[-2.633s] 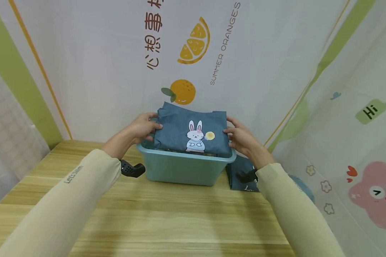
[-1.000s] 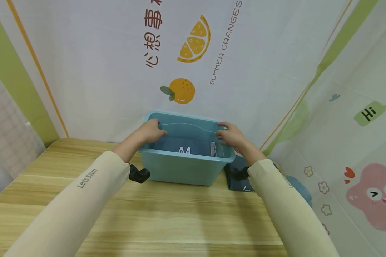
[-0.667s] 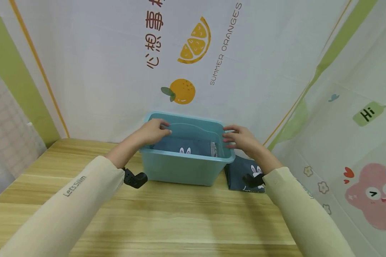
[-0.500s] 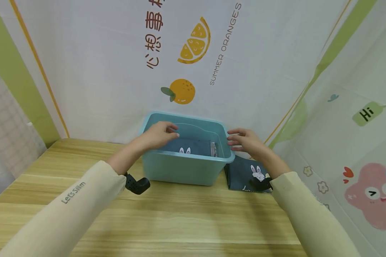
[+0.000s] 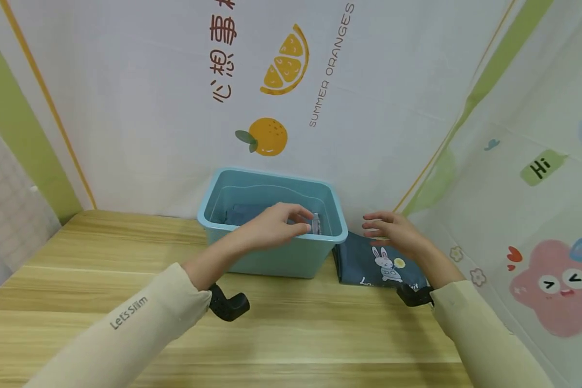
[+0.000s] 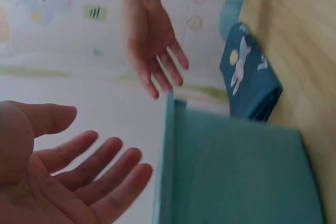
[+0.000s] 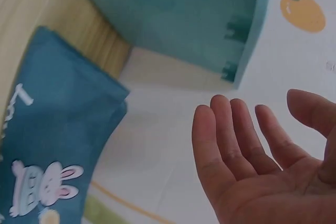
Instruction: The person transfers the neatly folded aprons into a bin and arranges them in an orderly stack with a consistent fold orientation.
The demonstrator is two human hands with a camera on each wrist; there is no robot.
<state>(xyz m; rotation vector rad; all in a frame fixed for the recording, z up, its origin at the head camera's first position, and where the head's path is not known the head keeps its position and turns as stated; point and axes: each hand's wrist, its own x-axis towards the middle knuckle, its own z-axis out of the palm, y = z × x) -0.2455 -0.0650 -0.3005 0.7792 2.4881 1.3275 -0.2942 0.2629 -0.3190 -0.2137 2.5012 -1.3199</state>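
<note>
In the head view a light blue plastic bin [image 5: 291, 261] stands on the table, with dark blue folded cloth [image 5: 242, 213] lying low inside it. My left hand [image 5: 274, 229] is over the bin's front rim with relaxed fingers and holds nothing. Right of the bin lies another dark blue folded cloth [image 5: 356, 258], printed with a white rabbit and a yellow flower. Above that cloth my right hand [image 5: 397, 234] hangs with loosely spread fingers, also holding nothing. The right wrist view shows its bare palm [image 7: 278, 198] beside the cloth.
The wooden table [image 5: 252, 345] runs up to a white curtain [image 5: 150, 108] printed with oranges behind the bin. On the right a second printed curtain [image 5: 514, 215] borders the table. A small silvery strip [image 5: 316, 223] shows inside the bin.
Both hands held a rabbit-printed cloth over the bin, lowered it inside and let go. Since then both have moved right, the right hand to above the cloth on the table.
</note>
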